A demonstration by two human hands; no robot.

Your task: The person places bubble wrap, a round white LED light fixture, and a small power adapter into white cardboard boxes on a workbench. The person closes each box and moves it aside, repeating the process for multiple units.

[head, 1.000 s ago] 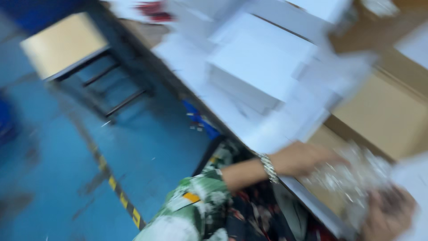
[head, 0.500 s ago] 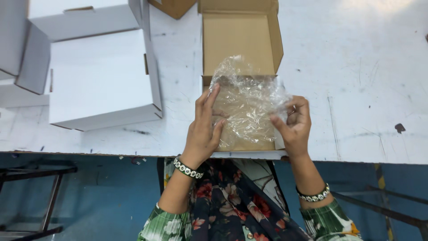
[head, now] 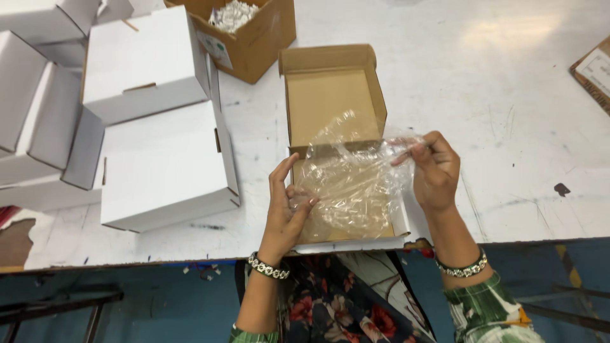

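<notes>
Two hands hold one clear plastic bag (head: 352, 184) at the near edge of the bench (head: 508, 95), right over the open carton (head: 333, 101). The left hand (head: 286, 206) pinches the bag's lower left side, thumb against fingers with film between them. The right hand (head: 432, 168) is closed on the upper right corner, fingertips together on the film. The bag is crumpled and slack, stretched loosely between the two grips, and it hangs above the near half of the carton; whether it touches the cardboard I cannot tell.

The carton lies flat with its lid thrown back toward the far side, brown inside, white at its near rim. Nothing shows in it through the film.

Judging from the grips, the work in hand is spreading the bag. To do that well, the pinches should sit on opposite layers at the mouth so the film parts instead of sliding as one sheet; a gentle pull apart, not a tug, would keep thin plastic from tearing. Keeping the bag low over the carton would keep it handy.

To the left lie several closed white boxes (head: 165, 165), stacked and overlapping, the nearest just beside the carton. Farther off, left of the carton's lid, stands a brown box (head: 254, 44) holding small white pieces (head: 232, 14). At the far right edge a flat brown card (head: 594, 70) pokes into view.
</notes>
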